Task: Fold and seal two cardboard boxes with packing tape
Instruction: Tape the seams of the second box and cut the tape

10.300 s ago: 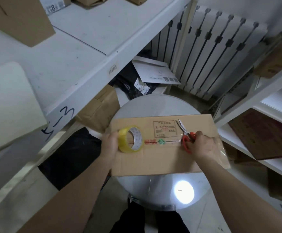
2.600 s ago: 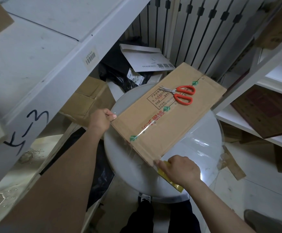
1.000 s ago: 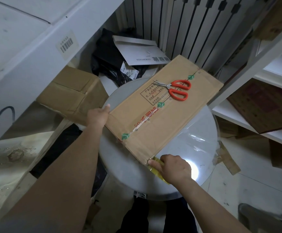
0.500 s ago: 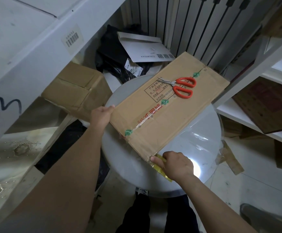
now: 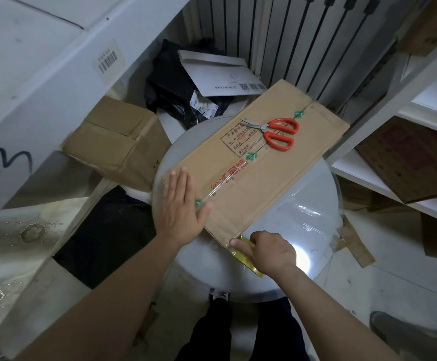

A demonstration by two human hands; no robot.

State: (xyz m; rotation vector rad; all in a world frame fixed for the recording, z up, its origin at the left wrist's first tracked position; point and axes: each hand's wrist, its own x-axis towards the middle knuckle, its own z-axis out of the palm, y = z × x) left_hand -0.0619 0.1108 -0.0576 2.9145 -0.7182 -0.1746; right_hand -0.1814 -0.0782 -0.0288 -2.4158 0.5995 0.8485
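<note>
A long flat cardboard box (image 5: 259, 175) lies diagonally on a round white table (image 5: 298, 225), with clear tape along its centre seam. My left hand (image 5: 182, 207) presses flat on the box's near left end, fingers straight. My right hand (image 5: 266, 252) grips a yellow tape roll (image 5: 248, 255) at the box's near corner, index finger on the corner. The roll is mostly hidden under the hand. Red-handled scissors (image 5: 274, 132) lie on the far half of the box.
A sealed brown box (image 5: 115, 142) sits on the floor left of the table. White shelving (image 5: 56, 61) stands at left and more shelves (image 5: 425, 105) at right. A white envelope (image 5: 220, 74) and black bags lie behind the table. My legs are below the table.
My left hand moved from gripping the box's left edge to lying flat on top of its near end. My right hand stays with the tape roll at the near corner.
</note>
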